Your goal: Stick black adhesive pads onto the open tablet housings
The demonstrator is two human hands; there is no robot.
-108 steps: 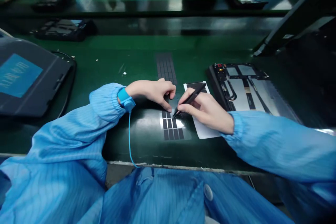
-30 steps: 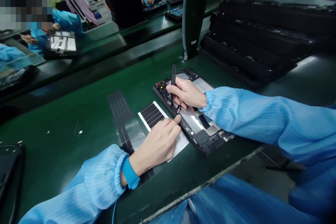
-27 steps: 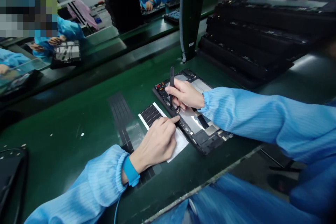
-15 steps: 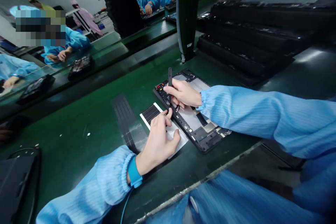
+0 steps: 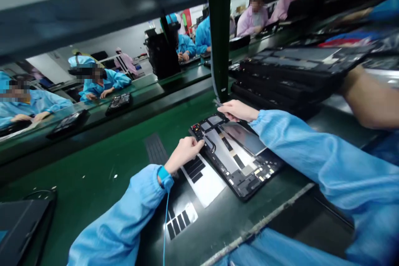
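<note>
An opened tablet (image 5: 232, 149) lies on the green bench (image 5: 93, 166), showing its black frame and silver inner panel. The left hand (image 5: 183, 153), fingers bunched, touches its corner; the right hand (image 5: 238, 110) pinches dark tweezers (image 5: 217, 102) above its top edge. A white sheet of black strips (image 5: 205, 185) lies just beside it, with stacked tablets (image 5: 280, 77) beyond.

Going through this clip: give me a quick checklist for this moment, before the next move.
1. Wrist strap on the left wrist, cord attached: ok.
2. Left hand at the open tablet's edge: ok.
3. Right hand gripping the tweezers: cannot tell, mostly hidden.
4. White strip sheet lying beside the tablet, not under it: ok.
5. Black cable seated: cannot tell, too small.
</note>
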